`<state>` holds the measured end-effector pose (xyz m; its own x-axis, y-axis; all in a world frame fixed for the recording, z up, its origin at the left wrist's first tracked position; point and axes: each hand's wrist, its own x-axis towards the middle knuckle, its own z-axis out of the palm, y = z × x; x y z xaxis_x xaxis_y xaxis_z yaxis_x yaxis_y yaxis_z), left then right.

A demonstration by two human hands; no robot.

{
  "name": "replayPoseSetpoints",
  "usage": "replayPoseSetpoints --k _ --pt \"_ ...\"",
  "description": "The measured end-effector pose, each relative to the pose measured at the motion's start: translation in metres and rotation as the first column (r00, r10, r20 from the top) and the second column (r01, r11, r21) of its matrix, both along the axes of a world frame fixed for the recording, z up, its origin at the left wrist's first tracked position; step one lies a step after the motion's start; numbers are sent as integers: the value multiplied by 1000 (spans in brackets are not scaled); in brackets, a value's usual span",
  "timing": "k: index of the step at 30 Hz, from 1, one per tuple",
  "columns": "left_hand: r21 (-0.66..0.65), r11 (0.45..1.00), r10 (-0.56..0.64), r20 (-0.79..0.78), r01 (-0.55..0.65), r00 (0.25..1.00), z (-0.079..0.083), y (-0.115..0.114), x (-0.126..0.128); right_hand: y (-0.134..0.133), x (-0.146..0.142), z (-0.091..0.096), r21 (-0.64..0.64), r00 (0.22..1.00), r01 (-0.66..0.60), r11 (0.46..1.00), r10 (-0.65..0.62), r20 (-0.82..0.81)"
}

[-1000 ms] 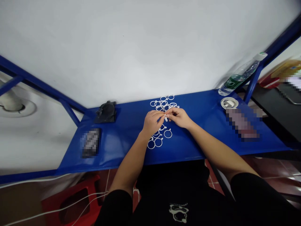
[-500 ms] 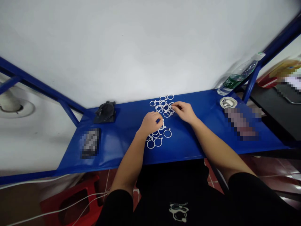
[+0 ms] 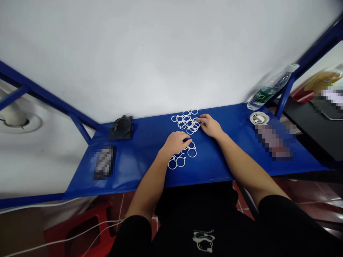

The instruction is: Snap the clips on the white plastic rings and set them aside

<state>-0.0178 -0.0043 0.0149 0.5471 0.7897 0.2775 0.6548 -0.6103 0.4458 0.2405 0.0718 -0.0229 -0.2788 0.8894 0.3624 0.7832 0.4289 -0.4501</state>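
Observation:
White plastic rings with small tabs, like curtain rings, lie in two groups on the blue tabletop (image 3: 214, 157). My right hand (image 3: 211, 126) rests at the right edge of the far pile of rings (image 3: 187, 121), its fingers parted and the fingertips touching or just over the outermost ones. Over the top of the near group of rings (image 3: 180, 161) is my left hand (image 3: 175, 143), palm down, thumb and forefinger apart. A ring (image 3: 191, 144) shows beside its thumb, and the hand hides part of that group.
A black crumpled object (image 3: 121, 127) and a blurred dark item (image 3: 104, 162) are on the left. Toward the right are a leaning water bottle (image 3: 270, 89), a coiled white cable (image 3: 259, 118) and a blurred pinkish item (image 3: 273, 141). A white wall (image 3: 160, 53) closes off the back.
My left hand has shifted slightly right and its pinched fingers have parted, with a ring now lying beside the thumb. My right fingers have gone from a pinch to spread.

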Motion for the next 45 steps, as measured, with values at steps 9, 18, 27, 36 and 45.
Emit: replayPoseSetpoints --k 9,18,27,36,45 --pt "149 982 96 124 -115 988 -2 2 0 -14 -14 23 81 969 -79 994 96 -229" --pt "297 931 134 259 -211 957 -5 5 -3 -51 -47 38 114 906 -337 935 355 -233" --pt "318 926 88 345 -204 935 5 1 0 -54 -48 43 157 896 -305 939 339 -286" --pt "311 929 75 376 -203 923 -1 2 0 -58 -51 41 202 896 -290 935 340 -287" --pt "384 904 46 345 -185 938 -5 4 -1 -56 -52 33 215 909 -270 939 322 -264"
